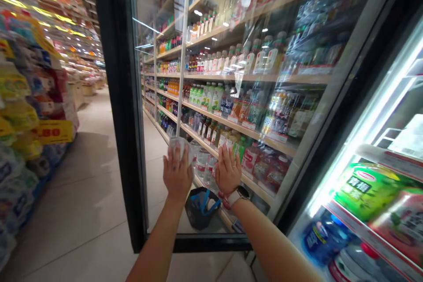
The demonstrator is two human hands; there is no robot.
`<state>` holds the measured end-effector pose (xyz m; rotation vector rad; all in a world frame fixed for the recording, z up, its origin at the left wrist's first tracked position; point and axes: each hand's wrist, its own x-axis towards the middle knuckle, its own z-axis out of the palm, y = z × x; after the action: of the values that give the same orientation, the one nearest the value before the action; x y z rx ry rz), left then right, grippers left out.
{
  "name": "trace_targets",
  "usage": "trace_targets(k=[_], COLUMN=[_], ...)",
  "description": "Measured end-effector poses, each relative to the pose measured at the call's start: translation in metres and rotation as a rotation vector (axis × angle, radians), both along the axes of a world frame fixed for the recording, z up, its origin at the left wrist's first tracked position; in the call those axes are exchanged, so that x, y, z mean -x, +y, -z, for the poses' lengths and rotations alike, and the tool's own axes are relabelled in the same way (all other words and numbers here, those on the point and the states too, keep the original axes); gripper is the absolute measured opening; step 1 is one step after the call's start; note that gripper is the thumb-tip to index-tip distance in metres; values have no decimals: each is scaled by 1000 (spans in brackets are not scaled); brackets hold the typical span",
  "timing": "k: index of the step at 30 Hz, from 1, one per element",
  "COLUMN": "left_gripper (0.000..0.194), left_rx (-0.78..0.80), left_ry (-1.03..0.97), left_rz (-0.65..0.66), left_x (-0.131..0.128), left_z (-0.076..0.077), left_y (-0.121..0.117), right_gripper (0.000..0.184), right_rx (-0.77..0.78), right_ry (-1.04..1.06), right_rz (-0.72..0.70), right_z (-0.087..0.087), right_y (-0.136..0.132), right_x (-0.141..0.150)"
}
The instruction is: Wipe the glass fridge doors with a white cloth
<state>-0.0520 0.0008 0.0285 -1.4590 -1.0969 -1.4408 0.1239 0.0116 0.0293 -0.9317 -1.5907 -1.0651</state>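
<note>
A glass door (161, 211) with a black frame stands swung open in front of me. My left hand (178, 168) presses a crumpled white cloth (189, 152) against the pane; parts of it show around my stretched fingers, and the rest is hidden beneath them. To its right, my right hand (228, 168) lies with its fingers extended at the glass, with nothing seen in it. A watch (243, 192) and a reddish bracelet (226, 202) circle my right wrist.
Through the pane show shelves of bottled drinks (211, 97) and a dark bucket (200, 216) with blue parts on the floor. At right, a lit cooler holds a green drink pack (366, 189). Stacked packages (20, 141) with a yellow price sign (56, 131) line the left side of the aisle.
</note>
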Motion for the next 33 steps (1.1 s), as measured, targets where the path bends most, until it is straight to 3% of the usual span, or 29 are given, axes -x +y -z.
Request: trace_targets(k=[4,7,12,17,20,25,30,33], left_gripper=[57,57,57,58,59,59,59,56], left_rx=[31,48,2,32,17,-28,-22,39], left_ry=[-193,-286,-333,-87,43,187,-26,-161], left_rz=[-48,-11,27,143,187,73,-56,-45], left_x=[46,48,-6,-69,-80,-39,36,62], left_z=[-4,-9,-11,11,20,14,14,19], left_y=[-7,-10,-8,-7,-6,-5,-8,-11], right_gripper=[59,61,61,56,55,59,60,60], right_rx=[35,55,48,32,7,16,72,80], right_ry=[15,30,24,17,7,10,22,29], right_rz=[-20,-28,-41,-7,6,-19,-32,-32], right_z=[4,5,4,5,5,4,5,5], right_y=[0,0,-2,1,2,1,0,-1], right_x=[-1,-1,-2,-4,-4,-2,-1,-1])
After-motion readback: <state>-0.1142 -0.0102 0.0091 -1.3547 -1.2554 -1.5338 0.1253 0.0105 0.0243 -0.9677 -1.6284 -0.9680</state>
